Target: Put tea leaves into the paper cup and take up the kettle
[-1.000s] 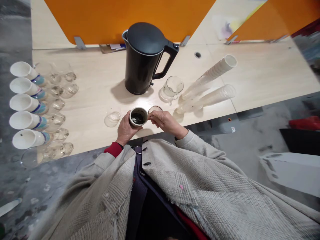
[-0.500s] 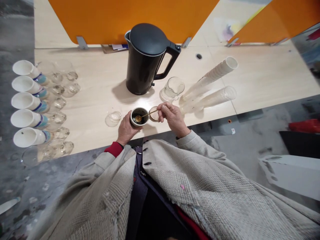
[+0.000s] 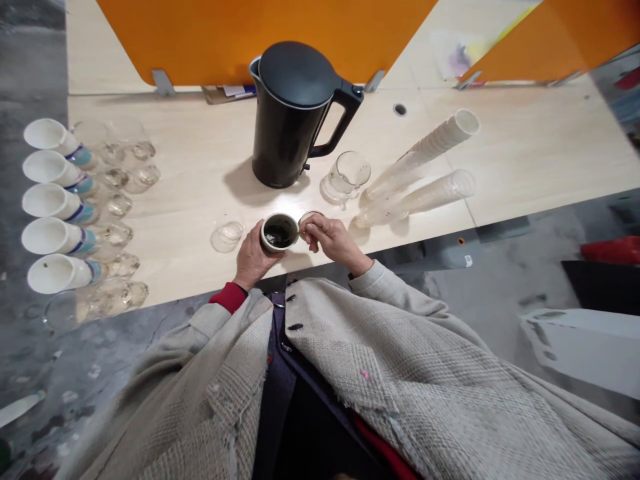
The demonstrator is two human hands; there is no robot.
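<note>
My left hand [image 3: 251, 257] grips a small white cup [image 3: 279, 231] with dark tea leaves inside; it stands near the front edge of the light wooden table [image 3: 190, 173]. My right hand [image 3: 333, 241] is closed at the cup's right rim, its pinched fingertips over the opening. The thin golden spoon it held is hidden under the fingers now. A small round lid [image 3: 309, 215] lies just behind the right hand's knuckles.
A black kettle [image 3: 290, 113] stands behind the cup, a glass pitcher [image 3: 347, 175] to its right. A sleeve of white paper cups [image 3: 440, 139] and one of clear cups [image 3: 425, 193] lie further right. A small glass dish [image 3: 227, 235] sits left; white cups [image 3: 50, 203] and glasses [image 3: 117, 200] line the left edge.
Half a second ago my right hand was drawn back with the golden spoon reaching into the cup. It has since closed in on the rim, hiding the spoon. My left hand stayed on the cup.
</note>
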